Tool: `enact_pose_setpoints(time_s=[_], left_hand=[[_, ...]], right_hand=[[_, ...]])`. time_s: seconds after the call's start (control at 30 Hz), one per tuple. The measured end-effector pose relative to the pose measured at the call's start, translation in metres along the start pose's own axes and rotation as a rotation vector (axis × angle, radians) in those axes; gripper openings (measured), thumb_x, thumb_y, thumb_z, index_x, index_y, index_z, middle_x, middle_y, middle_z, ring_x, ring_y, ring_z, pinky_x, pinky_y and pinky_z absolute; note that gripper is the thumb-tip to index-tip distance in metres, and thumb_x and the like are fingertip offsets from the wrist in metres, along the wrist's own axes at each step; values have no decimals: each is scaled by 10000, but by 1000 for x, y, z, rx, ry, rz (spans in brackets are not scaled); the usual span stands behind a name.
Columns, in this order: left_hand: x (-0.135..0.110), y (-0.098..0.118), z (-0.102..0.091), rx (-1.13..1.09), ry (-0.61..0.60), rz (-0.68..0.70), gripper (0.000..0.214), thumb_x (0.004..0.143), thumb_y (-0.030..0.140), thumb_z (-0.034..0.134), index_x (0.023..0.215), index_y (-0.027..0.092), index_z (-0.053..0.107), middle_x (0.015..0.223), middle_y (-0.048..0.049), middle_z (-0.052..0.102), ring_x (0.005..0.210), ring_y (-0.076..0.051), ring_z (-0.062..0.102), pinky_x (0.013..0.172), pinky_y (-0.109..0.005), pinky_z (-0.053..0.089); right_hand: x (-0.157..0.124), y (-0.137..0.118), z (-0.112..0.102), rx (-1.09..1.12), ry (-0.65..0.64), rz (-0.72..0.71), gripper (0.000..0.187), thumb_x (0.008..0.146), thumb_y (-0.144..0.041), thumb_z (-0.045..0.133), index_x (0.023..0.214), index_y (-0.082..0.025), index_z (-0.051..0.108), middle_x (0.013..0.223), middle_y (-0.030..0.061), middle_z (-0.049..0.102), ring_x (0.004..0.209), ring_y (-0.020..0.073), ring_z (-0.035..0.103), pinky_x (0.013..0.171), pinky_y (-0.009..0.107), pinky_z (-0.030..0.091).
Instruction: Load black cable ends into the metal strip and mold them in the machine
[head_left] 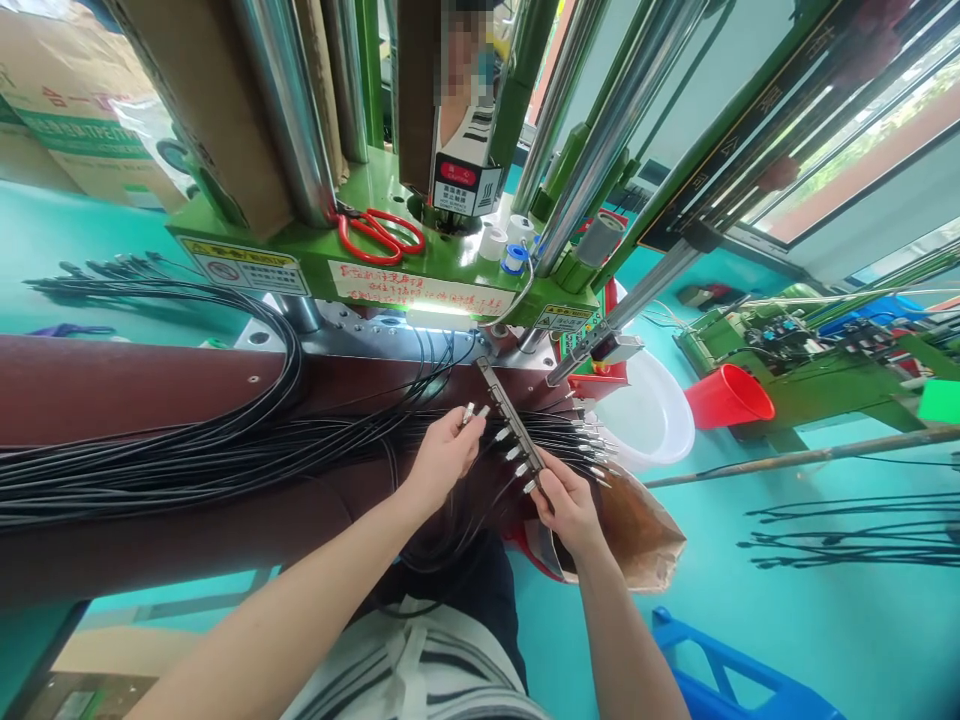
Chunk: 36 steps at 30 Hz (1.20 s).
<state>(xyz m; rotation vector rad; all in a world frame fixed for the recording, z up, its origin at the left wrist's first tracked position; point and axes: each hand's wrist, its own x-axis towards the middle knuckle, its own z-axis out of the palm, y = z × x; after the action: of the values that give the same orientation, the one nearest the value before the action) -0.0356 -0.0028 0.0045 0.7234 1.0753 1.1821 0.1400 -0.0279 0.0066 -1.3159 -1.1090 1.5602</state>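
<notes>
My right hand (566, 497) is closed around the near end of a narrow metal bar (512, 418), which slants up and away toward the machine. Several silvery connectors (513, 453) stick out along the bar's left side. Just left of it, my left hand (448, 452) pinches a cable connector (469, 412) with thumb and fingers, its metal tip pointing up. A second bright tip shows close beside it. Beneath and behind both hands lies a thick bundle of black cables (247, 465), whose metal ends (592, 440) fan out on the right.
A green press (450, 275) stands right ahead, with red-handled scissors (379, 238) and small white and blue spools (514, 258) on its ledge. To the right are a white tub (679, 420), a red bucket (731, 397) and a brown paper bag (645, 535). A blue stool (735, 670) stands lower right.
</notes>
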Motion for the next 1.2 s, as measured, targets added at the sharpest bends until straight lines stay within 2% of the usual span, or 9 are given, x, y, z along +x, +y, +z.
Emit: enact_pose_setpoints(time_s=[0.17,0.37,0.5,0.63,0.8,0.97,1.2], left_hand=[[2,3,-4,-30,-32,-120,307,692,437,596,646,166,459,358,125,225,321,-5,124,324,-144,95],[5,-3,-11,-14,-29,-71,291,694,411,600,630,166,456,344,124,228,308,-15,157,331,-156,111],[3,0,-18,189,-55,14,341,773,478,476,649,160,479,381,84,334,322,-38,272,336,-159,198],[1,10,-28,400,-151,54,458,811,550,340,601,164,469,490,10,480,412,-86,435,352,-178,312],[5,16,-35,364,-286,-29,467,803,572,339,552,180,381,486,31,428,410,-87,416,340,-185,314],[7,16,-36,334,-316,-45,488,807,561,345,512,173,336,463,40,395,389,-65,388,356,-177,308],[6,28,-36,312,-375,-199,477,794,560,372,514,179,305,430,67,323,314,-48,337,295,-167,197]], right_hand=[[2,2,-3,-34,-58,-11,476,771,-426,576,1177,-178,559,500,-65,326,416,41,253,354,173,155],[5,7,-7,-124,-184,-105,450,818,-382,532,1227,-193,519,520,-60,318,430,50,260,377,188,184],[4,6,-7,-115,-176,-82,417,819,-383,530,1197,-209,544,579,-35,402,437,42,265,396,196,181],[3,3,-8,-93,-150,-32,439,806,-402,543,1188,-185,550,568,-40,369,437,40,256,391,187,150],[7,5,-13,-108,-239,-75,464,818,-408,526,1213,-164,529,513,-61,308,411,46,251,358,181,154],[9,8,-16,-105,-260,-72,455,821,-406,527,1215,-177,524,500,-69,282,409,47,243,345,173,156],[8,3,-15,-155,-299,-68,434,847,-396,493,1235,-204,506,521,-61,283,430,50,252,362,177,158]])
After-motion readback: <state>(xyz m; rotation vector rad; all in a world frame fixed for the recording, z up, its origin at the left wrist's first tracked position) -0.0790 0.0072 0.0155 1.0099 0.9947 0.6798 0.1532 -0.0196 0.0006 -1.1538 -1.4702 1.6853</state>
